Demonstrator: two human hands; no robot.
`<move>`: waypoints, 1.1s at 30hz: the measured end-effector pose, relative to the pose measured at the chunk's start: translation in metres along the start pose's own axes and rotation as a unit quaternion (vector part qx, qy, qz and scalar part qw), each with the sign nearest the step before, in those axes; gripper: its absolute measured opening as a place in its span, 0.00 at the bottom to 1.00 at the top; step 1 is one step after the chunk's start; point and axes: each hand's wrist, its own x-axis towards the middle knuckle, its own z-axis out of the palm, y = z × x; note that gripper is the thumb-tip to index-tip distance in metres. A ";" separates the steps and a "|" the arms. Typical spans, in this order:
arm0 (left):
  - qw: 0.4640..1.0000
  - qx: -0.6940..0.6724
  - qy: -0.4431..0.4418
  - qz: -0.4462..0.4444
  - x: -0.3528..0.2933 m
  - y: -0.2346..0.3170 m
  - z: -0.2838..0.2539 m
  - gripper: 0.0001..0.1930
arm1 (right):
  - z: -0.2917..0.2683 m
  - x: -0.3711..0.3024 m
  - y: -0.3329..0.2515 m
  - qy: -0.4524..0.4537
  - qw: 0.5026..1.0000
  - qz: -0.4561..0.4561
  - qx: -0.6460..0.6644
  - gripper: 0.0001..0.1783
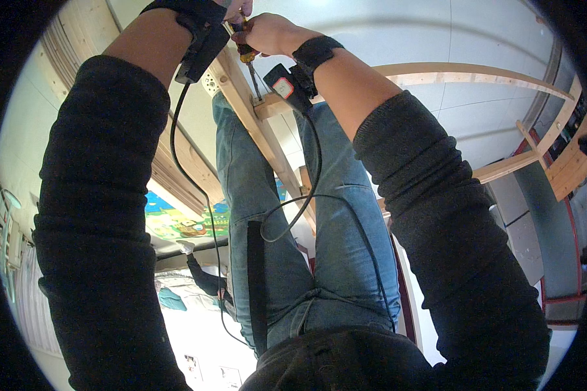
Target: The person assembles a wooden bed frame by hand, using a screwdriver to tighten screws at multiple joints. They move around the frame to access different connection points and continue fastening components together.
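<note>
Black sleeves (104, 195): bunched up, both arms stretched toward the top of the frame
Right hand (274, 34): top centre, fingers curled round a screwdriver (246, 53)
Left hand (237, 8): right beside it, mostly cropped, honestly can't tell its grip
Screwdriver: upper centre, yellowish handle, shaft slanting down to a wooden beam (236, 88)
Colourful mat (192, 228): left of centre, farther off

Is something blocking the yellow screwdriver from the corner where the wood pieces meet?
Nothing visible is. The right hand holds the screwdriver, whose shaft runs unblocked to the wooden joint. The black box by the right wrist sits beside it, not across.
</note>
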 end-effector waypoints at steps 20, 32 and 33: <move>0.996 -0.044 0.031 -0.064 0.011 0.002 0.002 0.17 | -0.014 0.004 0.005 -0.123 0.987 -0.087 -0.057 0.16; 0.973 0.068 0.118 0.184 0.046 -0.010 0.020 0.15 | -0.007 -0.011 0.002 0.053 0.996 -0.072 -0.004 0.22; 0.975 0.106 0.093 0.174 0.047 -0.011 0.019 0.15 | -0.006 -0.009 0.004 0.022 0.996 -0.066 0.053 0.22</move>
